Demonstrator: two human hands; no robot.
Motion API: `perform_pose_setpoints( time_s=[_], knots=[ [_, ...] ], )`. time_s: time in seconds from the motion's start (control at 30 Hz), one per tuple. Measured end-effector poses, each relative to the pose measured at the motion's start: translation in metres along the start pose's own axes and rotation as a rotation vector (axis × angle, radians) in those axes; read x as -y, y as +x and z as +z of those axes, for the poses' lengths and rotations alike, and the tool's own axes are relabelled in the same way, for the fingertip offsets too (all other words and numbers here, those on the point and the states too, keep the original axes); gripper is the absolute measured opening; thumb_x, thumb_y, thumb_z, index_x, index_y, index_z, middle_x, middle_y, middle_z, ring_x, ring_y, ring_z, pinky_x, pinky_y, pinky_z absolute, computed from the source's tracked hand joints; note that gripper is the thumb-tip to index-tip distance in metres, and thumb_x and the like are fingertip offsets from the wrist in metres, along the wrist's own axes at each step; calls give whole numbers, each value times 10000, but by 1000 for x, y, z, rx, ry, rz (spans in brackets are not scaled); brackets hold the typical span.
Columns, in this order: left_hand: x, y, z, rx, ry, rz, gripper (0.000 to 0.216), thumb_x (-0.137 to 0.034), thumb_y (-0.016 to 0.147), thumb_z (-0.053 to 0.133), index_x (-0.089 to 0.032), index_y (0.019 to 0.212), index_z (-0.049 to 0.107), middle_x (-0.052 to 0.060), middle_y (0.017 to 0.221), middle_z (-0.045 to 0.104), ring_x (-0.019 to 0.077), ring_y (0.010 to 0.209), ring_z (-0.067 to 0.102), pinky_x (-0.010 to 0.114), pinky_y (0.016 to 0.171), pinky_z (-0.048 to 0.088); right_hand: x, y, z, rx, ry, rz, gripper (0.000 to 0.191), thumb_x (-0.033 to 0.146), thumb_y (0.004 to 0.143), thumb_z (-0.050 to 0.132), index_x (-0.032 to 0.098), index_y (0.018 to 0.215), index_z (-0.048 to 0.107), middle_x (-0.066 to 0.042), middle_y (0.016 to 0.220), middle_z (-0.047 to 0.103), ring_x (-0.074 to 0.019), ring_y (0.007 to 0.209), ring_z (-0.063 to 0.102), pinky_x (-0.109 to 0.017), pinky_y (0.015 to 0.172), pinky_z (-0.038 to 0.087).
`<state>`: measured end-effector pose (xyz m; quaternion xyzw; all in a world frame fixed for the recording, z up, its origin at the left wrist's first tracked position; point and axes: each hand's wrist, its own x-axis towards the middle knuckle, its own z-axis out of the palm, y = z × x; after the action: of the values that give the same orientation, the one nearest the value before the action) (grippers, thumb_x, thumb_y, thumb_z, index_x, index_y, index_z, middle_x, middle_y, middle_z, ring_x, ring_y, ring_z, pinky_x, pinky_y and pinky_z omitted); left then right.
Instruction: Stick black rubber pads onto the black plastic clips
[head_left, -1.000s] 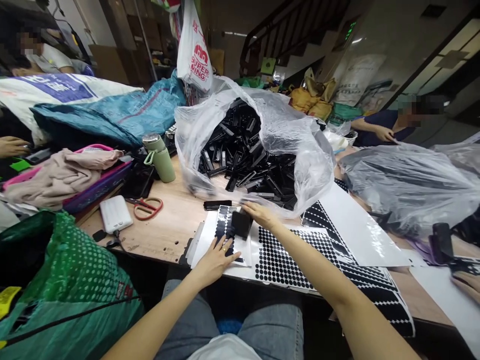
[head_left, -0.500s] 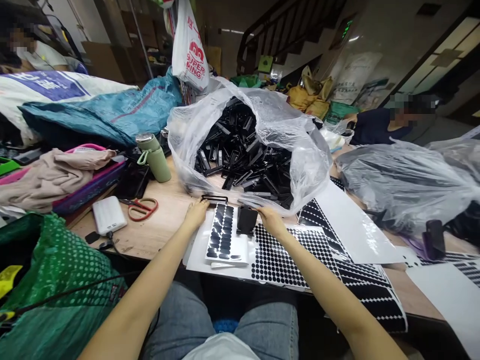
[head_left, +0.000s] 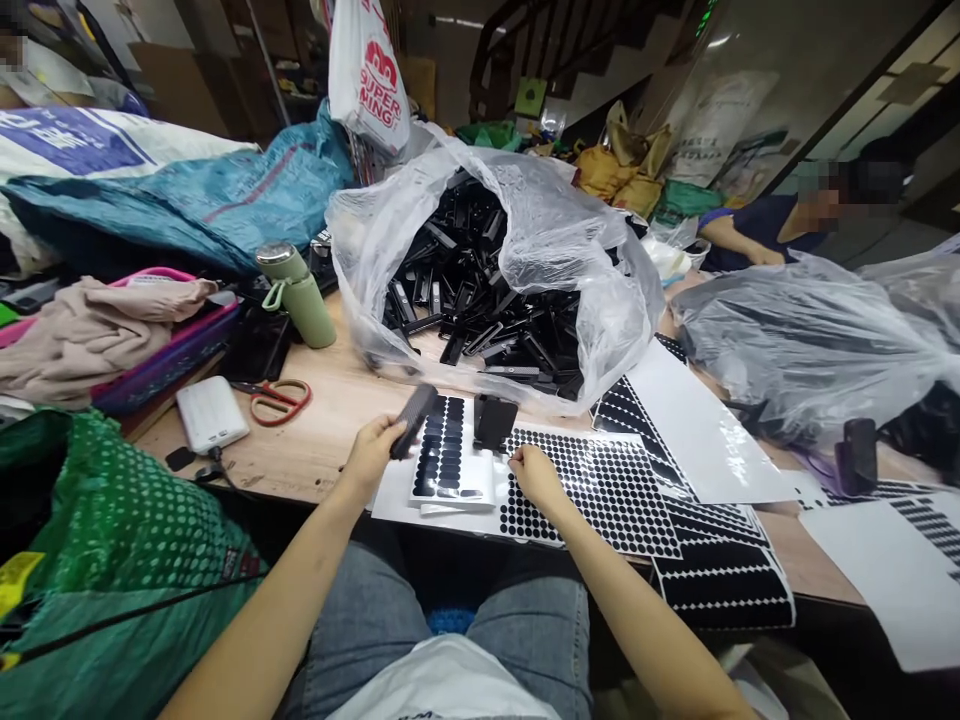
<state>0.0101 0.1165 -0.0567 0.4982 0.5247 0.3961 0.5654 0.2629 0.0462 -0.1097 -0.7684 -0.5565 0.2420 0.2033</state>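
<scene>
My left hand is closed around a long black plastic piece, lifted just above a small sheet of black oval stickers. My right hand rests curled on a large sheet of black round dot stickers, fingertips pinched against the sheet; whether they hold anything is unclear. Another black piece stands upright between the hands. Behind them sits a big clear plastic bag full of black plastic parts.
On the wooden table lie red-handled scissors, a white power bank, a green flask and more sticker sheets. A green bag is at left, a filled grey bag at right. Another person works behind it.
My left hand went from the oval sticker sheet to the black piece by the bag, picked it up and drew it back. My right hand let go of the upright piece and dropped onto the dot sheet.
</scene>
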Motion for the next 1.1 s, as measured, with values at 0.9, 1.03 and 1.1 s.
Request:
perform_pose_setpoints(
  time_s=[0.9,1.03,1.1],
  knots=[
    [17,-43,24,278,-248,-347,209,-306,756,517,-119,675,568,39,535,590,134,402,559,180,298,296,89,-67,9,-120,343,-187,70,243,826,464,192,856,501,-94,1007,486,-204,924,502,-351,809,421],
    [40,-25,28,150,-233,-341,198,-275,780,456,-132,674,542,30,477,568,119,387,532,173,310,300,66,-58,36,-104,48,43,161,253,825,465,142,927,522,-149,957,518,-264,886,530,-382,774,415],
    [49,-20,29,144,-226,-363,196,-269,787,442,-136,672,529,25,444,550,124,380,526,175,310,307,60,-58,46,-61,-85,78,165,244,807,498,125,911,544,-180,966,526,-296,901,530,-394,771,409]
  ],
)
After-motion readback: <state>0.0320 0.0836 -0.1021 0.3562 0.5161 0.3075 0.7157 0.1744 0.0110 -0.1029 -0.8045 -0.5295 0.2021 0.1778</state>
